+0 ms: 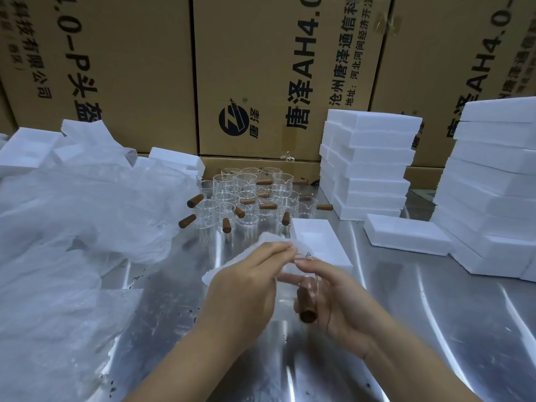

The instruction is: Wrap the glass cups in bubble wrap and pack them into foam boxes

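- Closest to us, our right hand (333, 297) cradles a glass cup (309, 285) tipped on its side above the steel table (435, 329); the fingers curl under the clear body, and its brown wooden handle (306, 307) points back toward us.
- Our left hand (246, 288) is just left of that cup, thumb and fingertips pinched on a small sheet of bubble wrap (269, 242) that rises beyond the knuckles and drapes down to the table on the hand's far-left side.
- Just beyond the cup lies an open foam box (319, 239), hollow side up, its near end close to our fingertips.
- Right of that open foam box, a second foam tray (406, 237) lies flat on the table, apart from it.
- Left of the open foam box, a large heap of bubble wrap (72, 227) covers that side of the table.
- Beyond the open foam box stands a cluster of glass cups (249, 192) with wooden handles pointing various ways, upright as far as we can tell.
- Right of the cluster, two stacks of foam boxes (371, 161) rise, the taller one at the far right edge.
- More foam pieces (29, 146) lie behind the heap.
- Farthest back, printed cardboard cartons (275, 68) form a wall.
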